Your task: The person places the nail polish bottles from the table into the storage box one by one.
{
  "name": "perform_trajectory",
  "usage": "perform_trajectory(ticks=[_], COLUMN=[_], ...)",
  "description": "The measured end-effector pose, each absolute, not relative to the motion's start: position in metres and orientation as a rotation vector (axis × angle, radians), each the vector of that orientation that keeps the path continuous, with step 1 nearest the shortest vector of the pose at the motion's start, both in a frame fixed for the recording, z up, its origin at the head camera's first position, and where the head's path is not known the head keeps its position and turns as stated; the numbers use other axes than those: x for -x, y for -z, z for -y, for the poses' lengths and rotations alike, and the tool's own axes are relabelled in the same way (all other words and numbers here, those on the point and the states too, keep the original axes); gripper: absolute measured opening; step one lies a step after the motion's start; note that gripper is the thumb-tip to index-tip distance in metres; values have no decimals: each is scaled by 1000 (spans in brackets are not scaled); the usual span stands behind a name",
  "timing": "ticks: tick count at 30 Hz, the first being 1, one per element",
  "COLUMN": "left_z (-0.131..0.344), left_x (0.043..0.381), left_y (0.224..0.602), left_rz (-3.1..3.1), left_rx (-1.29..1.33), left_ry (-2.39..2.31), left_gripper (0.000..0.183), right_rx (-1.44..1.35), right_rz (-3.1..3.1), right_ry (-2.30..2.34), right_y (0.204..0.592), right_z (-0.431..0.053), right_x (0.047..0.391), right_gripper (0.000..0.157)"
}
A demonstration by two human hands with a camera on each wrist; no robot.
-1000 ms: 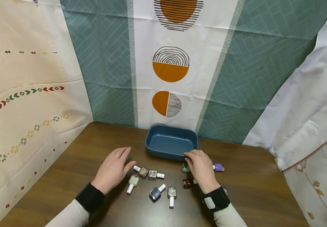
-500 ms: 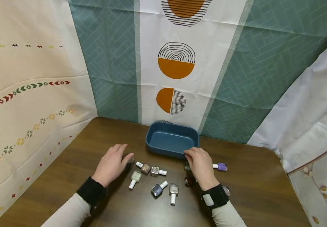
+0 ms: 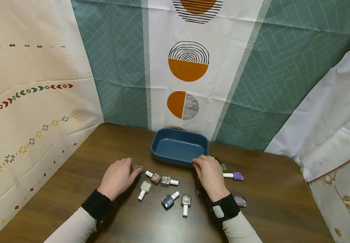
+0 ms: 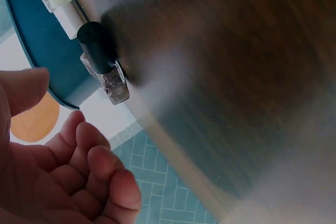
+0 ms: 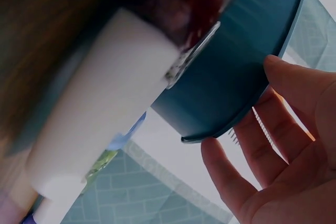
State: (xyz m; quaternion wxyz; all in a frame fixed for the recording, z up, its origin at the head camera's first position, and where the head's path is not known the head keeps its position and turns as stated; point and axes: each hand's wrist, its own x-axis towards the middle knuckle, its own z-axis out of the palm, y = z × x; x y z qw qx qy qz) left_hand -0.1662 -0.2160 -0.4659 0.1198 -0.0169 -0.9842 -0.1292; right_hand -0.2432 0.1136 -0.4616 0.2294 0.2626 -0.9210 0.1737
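My right hand (image 3: 209, 175) grips the near right corner of a blue plastic bin (image 3: 154, 154), its thumb on the outer wall and fingers at the rim in the right wrist view. Beneath that wrist lies a dark red nail polish bottle (image 5: 181, 11) with a white cap (image 5: 105, 98), mostly hidden in the head view. My left hand (image 3: 117, 179) hovers at the left with fingers loosely curled, holding nothing. Just past its thumb lies a glittery nail polish bottle (image 3: 138, 168) with a black cap (image 4: 97, 46).
Several nail polish bottles lie between the hands, including a pale green one (image 3: 146, 186), a slate blue one (image 3: 167, 201) and a silver glitter one (image 3: 186, 199). Right of the right hand are a green bottle (image 3: 223, 167), a purple one (image 3: 238, 176) and a mauve one (image 3: 240, 201).
The right hand has shifted slightly left, and the bin with it. A green bottle now shows to that hand's right. The left hand stays nearly in place, with more of the glittery bottle beside it visible.
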Motion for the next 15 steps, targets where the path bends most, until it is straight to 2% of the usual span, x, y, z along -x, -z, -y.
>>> perform_trajectory(ticks=[15], left_z=[212], left_x=[163], left_y=[471], left_rz=[3010], left_rx=[76], left_ry=[296], left_gripper=[38], right_rx=[-750], right_rz=[2520], right_ry=[-446], right_y=[462], right_z=[-111], right_x=[241], right_gripper=[12])
